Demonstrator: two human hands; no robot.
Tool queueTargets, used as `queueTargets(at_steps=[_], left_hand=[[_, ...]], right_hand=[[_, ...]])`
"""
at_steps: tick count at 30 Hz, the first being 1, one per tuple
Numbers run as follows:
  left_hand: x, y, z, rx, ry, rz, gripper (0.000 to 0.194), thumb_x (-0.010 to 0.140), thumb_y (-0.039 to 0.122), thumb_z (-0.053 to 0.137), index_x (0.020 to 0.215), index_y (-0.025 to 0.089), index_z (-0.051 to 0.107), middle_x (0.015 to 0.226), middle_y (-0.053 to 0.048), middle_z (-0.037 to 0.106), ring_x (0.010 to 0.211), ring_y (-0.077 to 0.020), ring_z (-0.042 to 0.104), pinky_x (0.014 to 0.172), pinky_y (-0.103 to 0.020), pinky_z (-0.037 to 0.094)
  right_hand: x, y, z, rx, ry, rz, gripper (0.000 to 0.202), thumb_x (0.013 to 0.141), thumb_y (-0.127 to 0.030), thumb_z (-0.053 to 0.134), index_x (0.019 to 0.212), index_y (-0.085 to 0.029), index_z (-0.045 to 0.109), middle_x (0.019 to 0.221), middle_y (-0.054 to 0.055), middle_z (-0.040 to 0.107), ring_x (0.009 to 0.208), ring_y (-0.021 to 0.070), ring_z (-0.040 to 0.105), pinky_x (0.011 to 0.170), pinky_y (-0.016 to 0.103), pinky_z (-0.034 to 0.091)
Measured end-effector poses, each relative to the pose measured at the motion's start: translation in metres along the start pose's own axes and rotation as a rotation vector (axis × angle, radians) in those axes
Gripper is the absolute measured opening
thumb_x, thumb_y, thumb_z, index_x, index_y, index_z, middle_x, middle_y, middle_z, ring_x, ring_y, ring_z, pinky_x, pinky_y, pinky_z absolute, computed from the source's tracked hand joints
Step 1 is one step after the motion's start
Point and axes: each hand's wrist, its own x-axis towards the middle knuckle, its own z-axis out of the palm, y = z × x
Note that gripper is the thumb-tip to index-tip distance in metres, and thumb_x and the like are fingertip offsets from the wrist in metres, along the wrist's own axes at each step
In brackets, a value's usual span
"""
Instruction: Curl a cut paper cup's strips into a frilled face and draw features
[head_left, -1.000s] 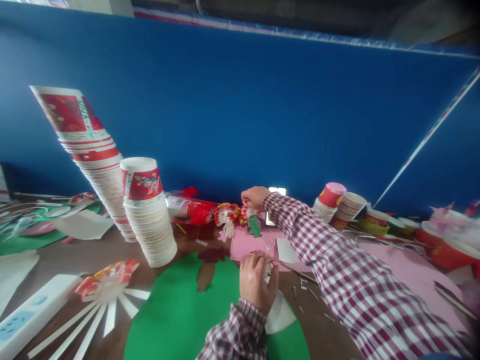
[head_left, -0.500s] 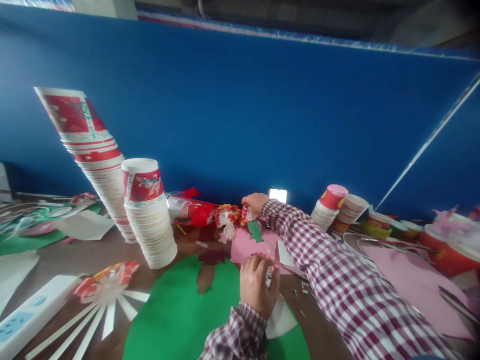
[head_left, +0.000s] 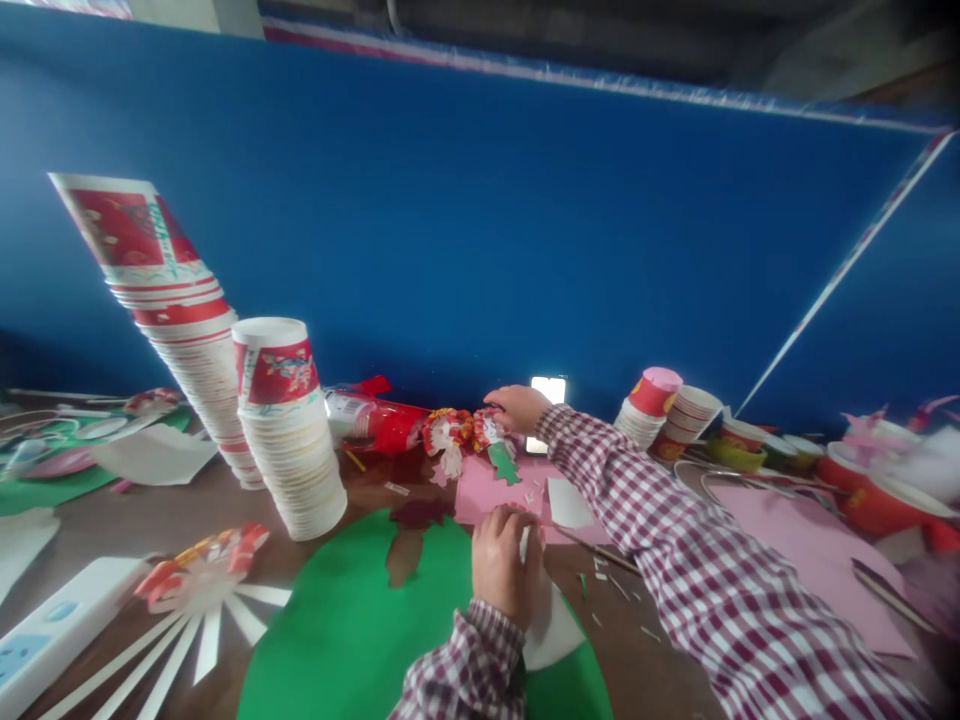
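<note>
My left hand (head_left: 504, 565) is closed around a white paper piece (head_left: 551, 628), perhaps part of a cut paper cup; the fingers hide much of it. Beneath lies a large round green paper sheet (head_left: 330, 620) with a notch in its far edge. Farther out, my right hand (head_left: 517, 408) hovers at a small red-and-white paper craft (head_left: 486, 430), its fingers stretched out and apart. A green paper cutout (head_left: 502, 464) hangs at that craft's front. Beside it sits a similar craft (head_left: 448, 440) with red and yellow curls.
Two tall paper cup stacks (head_left: 289, 450) stand at left, near a white power strip (head_left: 67, 625) and a cut cup with splayed strips (head_left: 206, 590). A lit phone (head_left: 547, 392) leans on the blue partition (head_left: 480, 220). Scissors (head_left: 892, 595) lie on pink paper (head_left: 795, 550) at right.
My right hand has loosened its fingers from the small craft, which now rests beside the other one. My left hand has turned slightly, still holding the white piece. The view has shifted a little.
</note>
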Motion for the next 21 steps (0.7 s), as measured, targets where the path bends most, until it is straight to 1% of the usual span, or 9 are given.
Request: queueTargets(at_steps=[3, 5, 9, 12, 15, 17, 19, 21], left_hand=[[0.004, -0.007, -0.001, -0.078, 0.07, -0.058, 0.018, 0.08, 0.017, 0.041, 0.084, 0.019, 0.058, 0.083, -0.005, 0.06, 0.08, -0.0175, 0.055, 0.073, -0.031, 0.042], [0.007, -0.012, -0.001, -0.135, 0.136, -0.106, 0.018, 0.08, 0.018, 0.04, 0.084, 0.017, 0.058, 0.081, -0.006, 0.06, 0.079, -0.017, 0.056, 0.073, -0.03, 0.043], [0.011, -0.021, -0.001, -0.17, 0.279, -0.167, 0.017, 0.078, 0.022, 0.044, 0.082, 0.016, 0.06, 0.083, -0.007, 0.061, 0.079, -0.0175, 0.057, 0.073, -0.029, 0.045], [0.012, -0.025, -0.001, -0.18, 0.305, -0.225, 0.02, 0.078, 0.025, 0.044, 0.085, 0.015, 0.06, 0.083, -0.007, 0.062, 0.077, -0.017, 0.058, 0.069, -0.027, 0.046], [0.013, -0.03, -0.003, -0.14, 0.346, -0.293, 0.023, 0.077, 0.027, 0.044, 0.085, 0.015, 0.062, 0.083, -0.008, 0.063, 0.077, -0.0178, 0.058, 0.069, -0.028, 0.046], [0.013, -0.033, -0.005, -0.102, 0.354, -0.321, 0.025, 0.077, 0.028, 0.044, 0.086, 0.015, 0.062, 0.085, -0.009, 0.064, 0.074, -0.0181, 0.058, 0.067, -0.029, 0.046], [0.013, -0.035, -0.007, -0.094, 0.357, -0.321, 0.025, 0.076, 0.028, 0.044, 0.089, 0.015, 0.061, 0.088, -0.009, 0.063, 0.074, -0.018, 0.058, 0.068, -0.029, 0.046], [0.012, -0.036, -0.009, -0.084, 0.343, -0.31, 0.026, 0.076, 0.027, 0.044, 0.091, 0.015, 0.06, 0.088, -0.009, 0.063, 0.073, -0.0177, 0.058, 0.068, -0.029, 0.046]], right_hand=[[-0.022, -0.002, -0.005, 0.043, 0.026, 0.021, 0.027, 0.079, -0.023, 0.048, 0.105, -0.021, 0.056, 0.097, 0.005, 0.062, 0.09, 0.0183, 0.055, 0.076, 0.027, 0.038], [-0.041, -0.005, -0.007, 0.077, 0.037, 0.041, 0.026, 0.08, -0.025, 0.047, 0.105, -0.022, 0.056, 0.096, 0.003, 0.062, 0.088, 0.0176, 0.056, 0.075, 0.027, 0.039], [-0.094, -0.019, -0.002, 0.161, 0.057, 0.091, 0.031, 0.084, -0.027, 0.042, 0.114, -0.023, 0.05, 0.103, 0.003, 0.061, 0.089, 0.0158, 0.057, 0.076, 0.026, 0.041], [-0.138, -0.037, 0.01, 0.334, 0.153, 0.138, 0.03, 0.082, -0.026, 0.045, 0.111, -0.023, 0.052, 0.103, 0.003, 0.061, 0.093, 0.0175, 0.056, 0.079, 0.028, 0.041], [-0.173, -0.053, 0.025, 0.399, 0.198, 0.203, 0.03, 0.078, -0.021, 0.05, 0.108, -0.023, 0.053, 0.095, 0.003, 0.063, 0.087, 0.0168, 0.057, 0.077, 0.028, 0.043], [-0.188, -0.061, 0.033, 0.417, 0.231, 0.244, 0.031, 0.075, -0.018, 0.053, 0.106, -0.022, 0.053, 0.094, 0.003, 0.062, 0.087, 0.0166, 0.057, 0.076, 0.027, 0.043], [-0.197, -0.067, 0.039, 0.415, 0.287, 0.271, 0.03, 0.074, -0.015, 0.053, 0.104, -0.02, 0.054, 0.093, 0.004, 0.061, 0.087, 0.0167, 0.056, 0.077, 0.027, 0.044], [-0.202, -0.071, 0.043, 0.417, 0.352, 0.286, 0.026, 0.076, -0.015, 0.051, 0.102, -0.02, 0.054, 0.091, 0.005, 0.061, 0.085, 0.0164, 0.057, 0.076, 0.027, 0.044]])
